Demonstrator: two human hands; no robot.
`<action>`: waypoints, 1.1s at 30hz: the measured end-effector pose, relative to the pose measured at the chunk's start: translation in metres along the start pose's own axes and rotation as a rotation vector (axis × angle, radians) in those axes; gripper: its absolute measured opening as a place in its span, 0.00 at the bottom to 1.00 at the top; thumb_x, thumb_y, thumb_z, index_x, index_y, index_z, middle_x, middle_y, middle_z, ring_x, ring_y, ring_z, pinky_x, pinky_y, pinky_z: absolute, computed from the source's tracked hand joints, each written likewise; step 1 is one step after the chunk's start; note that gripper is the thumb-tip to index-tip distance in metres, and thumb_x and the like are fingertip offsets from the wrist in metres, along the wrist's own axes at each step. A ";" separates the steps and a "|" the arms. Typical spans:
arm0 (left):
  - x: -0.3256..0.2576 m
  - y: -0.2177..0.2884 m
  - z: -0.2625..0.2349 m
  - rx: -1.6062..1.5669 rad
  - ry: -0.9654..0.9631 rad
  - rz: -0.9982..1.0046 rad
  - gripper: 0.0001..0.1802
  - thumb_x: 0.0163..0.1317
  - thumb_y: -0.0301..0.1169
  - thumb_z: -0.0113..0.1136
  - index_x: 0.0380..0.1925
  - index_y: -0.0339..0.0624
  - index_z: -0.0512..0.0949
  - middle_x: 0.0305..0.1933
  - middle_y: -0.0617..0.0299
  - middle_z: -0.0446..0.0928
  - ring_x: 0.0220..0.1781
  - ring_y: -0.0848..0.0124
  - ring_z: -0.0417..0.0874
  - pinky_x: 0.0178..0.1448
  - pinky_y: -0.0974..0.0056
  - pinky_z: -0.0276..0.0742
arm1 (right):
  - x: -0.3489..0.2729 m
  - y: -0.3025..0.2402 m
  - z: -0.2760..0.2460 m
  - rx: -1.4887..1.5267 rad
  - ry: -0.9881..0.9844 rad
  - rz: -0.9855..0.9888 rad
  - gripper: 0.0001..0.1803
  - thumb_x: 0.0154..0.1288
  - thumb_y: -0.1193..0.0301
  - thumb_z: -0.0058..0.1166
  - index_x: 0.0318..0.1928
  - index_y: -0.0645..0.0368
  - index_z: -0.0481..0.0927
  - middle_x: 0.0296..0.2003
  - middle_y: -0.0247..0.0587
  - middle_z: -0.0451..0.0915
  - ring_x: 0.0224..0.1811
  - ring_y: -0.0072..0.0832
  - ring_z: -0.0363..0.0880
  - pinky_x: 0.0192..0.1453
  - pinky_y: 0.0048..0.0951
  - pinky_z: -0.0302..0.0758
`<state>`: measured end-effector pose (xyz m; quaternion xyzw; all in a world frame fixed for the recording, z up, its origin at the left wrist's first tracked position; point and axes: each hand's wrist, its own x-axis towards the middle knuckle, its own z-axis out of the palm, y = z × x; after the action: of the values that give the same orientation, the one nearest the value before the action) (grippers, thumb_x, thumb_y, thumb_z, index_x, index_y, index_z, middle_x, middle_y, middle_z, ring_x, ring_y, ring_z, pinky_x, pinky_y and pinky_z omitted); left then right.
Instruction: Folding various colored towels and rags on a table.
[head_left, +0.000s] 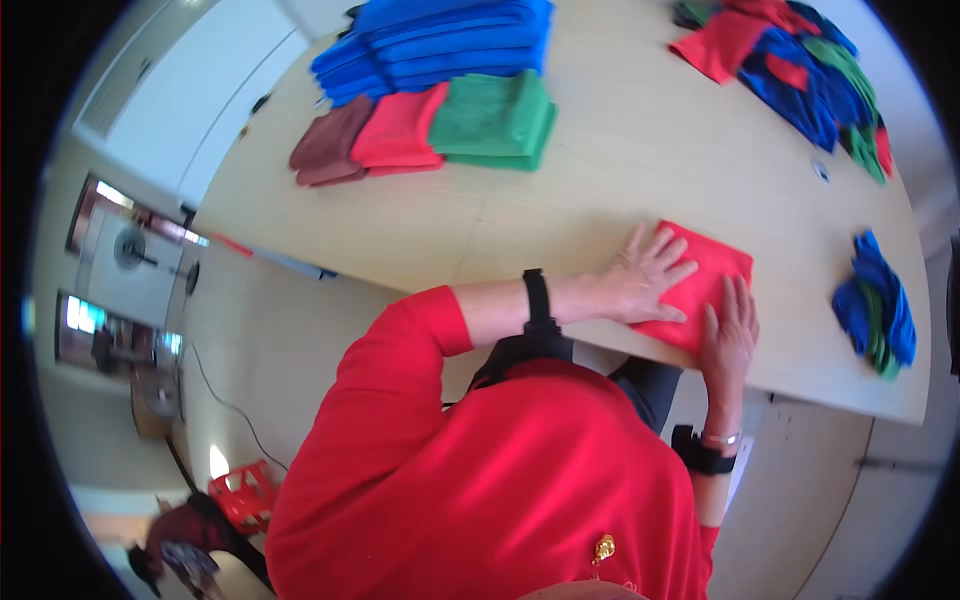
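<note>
The left grip (635,283), a bare hand, is spread on a red cloth (712,262) on the desk (610,130). The right grip (733,335) touches the cloth's right side. Farther back on the left is a big blue pile (455,45), with brown (335,142), red (400,130) and green piles (490,115) in front. A messy heap (800,85) lies far right, a small heap (875,300) nearer. Another person (185,540) is by a red basket (243,495).

On pale flat table (590,185), at near edge: square red folded cloth (700,292), under left hand (643,280) and right hand (731,332). Far left, in row: maroon folded cloths (333,142), red folded cloths (400,128), green folded cloths (494,118); behind, tall blue cloth stack (455,45). Far right: loose red-blue-and-green cloth heap (795,85). Right of hands, nearer: small crumpled blue-and-green cloth bundle (878,300).
</note>
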<state>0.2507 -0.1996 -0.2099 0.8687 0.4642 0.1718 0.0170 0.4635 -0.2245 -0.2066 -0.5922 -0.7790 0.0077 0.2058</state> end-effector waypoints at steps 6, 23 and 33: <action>0.006 -0.006 -0.049 -0.276 -0.148 -0.591 0.36 0.54 0.45 0.65 0.57 0.33 0.67 0.56 0.43 0.72 0.56 0.50 0.74 0.60 0.53 0.68 | -0.006 0.014 0.013 0.058 0.057 0.236 0.24 0.67 0.67 0.48 0.62 0.59 0.66 0.61 0.52 0.67 0.62 0.47 0.66 0.63 0.42 0.66; -0.083 -0.038 -0.103 -1.875 0.237 -0.857 0.22 0.57 0.33 0.63 0.51 0.40 0.74 0.49 0.58 0.79 0.50 0.68 0.80 0.57 0.61 0.74 | -0.002 -0.033 0.040 0.948 0.124 0.291 0.22 0.68 0.73 0.50 0.62 0.57 0.68 0.50 0.37 0.72 0.39 0.20 0.71 0.44 0.21 0.71; -0.139 -0.228 -0.273 -1.587 1.128 -0.622 0.22 0.61 0.33 0.60 0.55 0.41 0.71 0.55 0.58 0.76 0.58 0.62 0.76 0.62 0.54 0.72 | -0.001 -0.035 0.037 0.853 0.213 0.185 0.17 0.68 0.76 0.48 0.56 0.60 0.73 0.52 0.40 0.73 0.47 0.27 0.72 0.47 0.23 0.70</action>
<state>-0.0886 -0.2181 -0.0352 0.2405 0.3619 0.8017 0.4105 0.4194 -0.2269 -0.2321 -0.5188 -0.6245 0.2858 0.5091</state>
